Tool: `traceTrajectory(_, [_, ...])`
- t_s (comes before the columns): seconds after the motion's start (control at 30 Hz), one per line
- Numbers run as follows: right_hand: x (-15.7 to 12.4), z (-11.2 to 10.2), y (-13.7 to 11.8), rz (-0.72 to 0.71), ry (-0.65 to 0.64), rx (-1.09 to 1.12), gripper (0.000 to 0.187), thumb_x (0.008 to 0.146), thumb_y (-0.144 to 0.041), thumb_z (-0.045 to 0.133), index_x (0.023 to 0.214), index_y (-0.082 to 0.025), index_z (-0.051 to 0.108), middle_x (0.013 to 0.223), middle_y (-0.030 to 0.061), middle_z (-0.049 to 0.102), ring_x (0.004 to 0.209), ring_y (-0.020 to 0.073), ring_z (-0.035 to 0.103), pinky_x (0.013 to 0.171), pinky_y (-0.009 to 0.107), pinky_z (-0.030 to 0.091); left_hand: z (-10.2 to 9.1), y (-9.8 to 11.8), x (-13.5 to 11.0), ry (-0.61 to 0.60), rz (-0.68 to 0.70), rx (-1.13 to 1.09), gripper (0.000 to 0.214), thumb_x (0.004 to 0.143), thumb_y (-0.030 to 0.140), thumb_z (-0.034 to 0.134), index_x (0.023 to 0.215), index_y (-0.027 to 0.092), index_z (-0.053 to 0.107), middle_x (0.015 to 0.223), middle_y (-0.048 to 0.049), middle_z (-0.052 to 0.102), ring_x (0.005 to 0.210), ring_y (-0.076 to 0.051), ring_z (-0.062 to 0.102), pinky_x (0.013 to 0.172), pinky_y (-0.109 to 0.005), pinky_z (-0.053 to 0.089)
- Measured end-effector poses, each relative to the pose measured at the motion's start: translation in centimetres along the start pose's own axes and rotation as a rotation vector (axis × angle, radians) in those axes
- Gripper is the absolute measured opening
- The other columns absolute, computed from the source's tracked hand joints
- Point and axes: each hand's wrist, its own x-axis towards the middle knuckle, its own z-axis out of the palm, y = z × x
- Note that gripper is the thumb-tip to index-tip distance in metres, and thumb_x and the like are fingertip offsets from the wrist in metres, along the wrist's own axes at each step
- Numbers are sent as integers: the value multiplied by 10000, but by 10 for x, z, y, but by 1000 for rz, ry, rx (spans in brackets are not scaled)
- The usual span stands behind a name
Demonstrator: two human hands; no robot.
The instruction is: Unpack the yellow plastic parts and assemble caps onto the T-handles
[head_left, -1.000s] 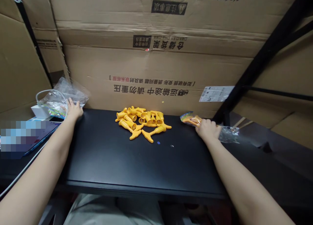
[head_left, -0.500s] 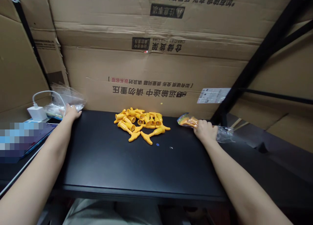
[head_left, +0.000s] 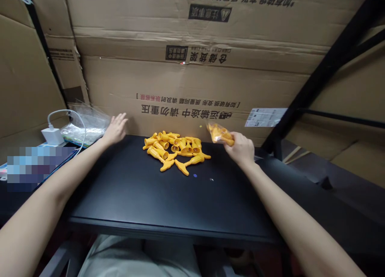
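My right hand [head_left: 241, 148] is closed around a clear plastic bag [head_left: 218, 133] with orange-yellow pieces inside, lifted above the right side of the black table. My left hand [head_left: 115, 128] is in the air near the cardboard at the back left, fingers stretched out and holding nothing. Between the hands lies a pile of orange-yellow plastic pieces [head_left: 186, 146], each with a ribbed, hollow cup end and a part shaped like a fish tail. Left of my left hand are clear plastic bags [head_left: 86, 128].
A white charger [head_left: 53, 135] with a cable stands at the left, behind a blurred-out device [head_left: 39, 164]. Cardboard [head_left: 186, 80] walls the back. A black metal post [head_left: 315, 76] slants up on the right. A small blue bit [head_left: 195, 175] lies on the black table [head_left: 168, 200].
My left hand has come away from the clear bags, moving right with fingers opening. My right hand has raised the bag of orange-yellow pieces and brought it left toward the pile.
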Motion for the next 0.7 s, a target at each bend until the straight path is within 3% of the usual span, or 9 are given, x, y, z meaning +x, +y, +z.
traceTrajectory(0.07, [9,-3,-26,-85,41,136,330,840,-338,501,1105,-148,553,1120,160,621,1011,288,549,852,366,372,4,31,11,-28,136,-173,614,800,216,464,1396,101,370,1526,-180,308,1420,-284,268,1156,-522,211])
traceTrajectory(0.13, [17,0,-52,-159,68,263,345,834,-322,503,1132,-157,554,1154,155,615,1064,294,542,906,383,374,11,63,22,-90,164,-359,630,806,247,487,1402,87,359,1457,-186,417,1361,-258,382,1143,-443,287])
traceTrajectory(0.23, [23,16,-86,-230,62,466,379,834,-305,498,1189,-182,548,1158,138,623,1075,300,547,949,435,381,25,101,38,-129,137,-575,713,771,292,576,1415,94,344,1477,-193,383,1377,-272,359,1147,-414,282])
traceTrajectory(0.3, [21,29,-101,-287,10,606,428,822,-333,527,1233,-216,528,1214,124,605,1117,304,536,974,473,379,33,115,45,-130,150,-688,784,725,292,646,1421,102,340,1481,-197,376,1389,-282,335,1160,-418,248])
traceTrajectory(0.47, [8,47,-116,-375,-120,813,483,802,-416,580,1255,-268,502,1291,94,565,1196,290,512,1038,520,337,40,118,45,-199,32,-899,903,646,316,754,1434,148,348,1462,-204,409,1350,-280,407,1121,-403,308])
traceTrajectory(0.6, [8,50,-114,-442,-105,884,476,819,-427,552,1256,-247,494,1285,101,558,1213,266,509,1054,478,353,27,113,40,-249,100,-1032,594,677,370,739,1210,142,611,1207,-144,655,1128,-235,614,1015,-367,434])
traceTrajectory(0.7, [15,51,-112,-483,-79,871,459,841,-413,517,1255,-217,504,1286,126,554,1223,256,505,1054,459,370,15,115,40,-201,94,-1016,472,677,385,747,1065,123,690,1098,-135,703,1030,-229,656,959,-345,475])
